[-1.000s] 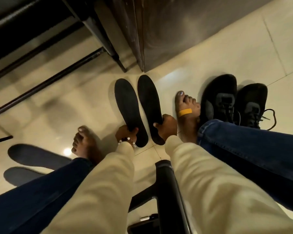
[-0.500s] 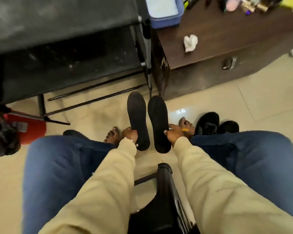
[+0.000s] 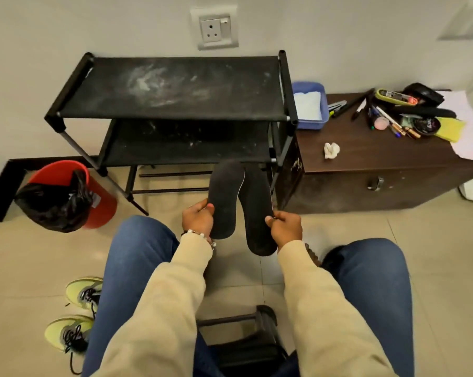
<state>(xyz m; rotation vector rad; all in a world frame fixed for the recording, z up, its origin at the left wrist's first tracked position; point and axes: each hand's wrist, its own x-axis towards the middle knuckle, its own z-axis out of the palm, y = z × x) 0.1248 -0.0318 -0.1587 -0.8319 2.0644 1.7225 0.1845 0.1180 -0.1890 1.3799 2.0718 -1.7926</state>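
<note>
Carry step: left hand (image 3: 198, 219) pinches left insole (image 3: 225, 197), right hand (image 3: 286, 227) pinches right insole (image 3: 257, 213). Next, probably place both on rack (image 3: 175, 85) at 12 o'clock.

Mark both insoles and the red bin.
left insole (image 3: 226, 197): head view, middle of its face.
right insole (image 3: 257, 209): head view, middle of its face.
red bin (image 3: 106, 205): head view, red side wall.

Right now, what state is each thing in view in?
left insole: gripped by the left hand, toe end away from the person
right insole: gripped by the right hand, beside the other
shoe rack: upright, top shelf dusty
red bin: lined with a black bag
cabinet drawer: closed
wall socket: nothing plugged in
yellow-green sneakers: on floor, laces loose
</note>
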